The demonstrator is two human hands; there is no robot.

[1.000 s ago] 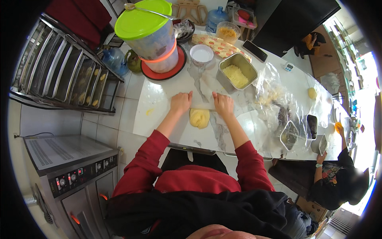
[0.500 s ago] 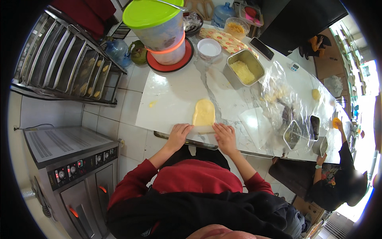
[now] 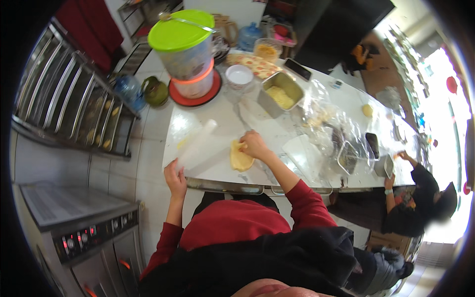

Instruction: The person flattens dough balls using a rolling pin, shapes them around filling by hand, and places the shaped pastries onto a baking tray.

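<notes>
A flattened piece of pale yellow dough (image 3: 241, 159) lies on the white marbled table in front of me. My right hand (image 3: 254, 144) pinches its upper right edge, with the fingers closed and the edge slightly lifted and folded. To the left, a smooth white rolling pin (image 3: 199, 142) lies slantwise on the tabletop. Its near end is in my left hand (image 3: 175, 177), at the table's front left edge, fingers curled about it. A yellow smear of dough (image 3: 183, 143) shows beside the pin.
Behind the dough stand a metal tin of grated cheese (image 3: 281, 96), a stack of white paper cups (image 3: 239, 77) and a green-lidded bucket (image 3: 183, 49). Clear plastic wrap (image 3: 321, 116) spreads to the right. A co-worker (image 3: 415, 198) handles a tin at the right end. An oven (image 3: 79, 213) stands left.
My left hand has swung left with the rolling pin, away from the dough. My right hand has let go of the pin and taken the dough's upper edge. My view has shifted.
</notes>
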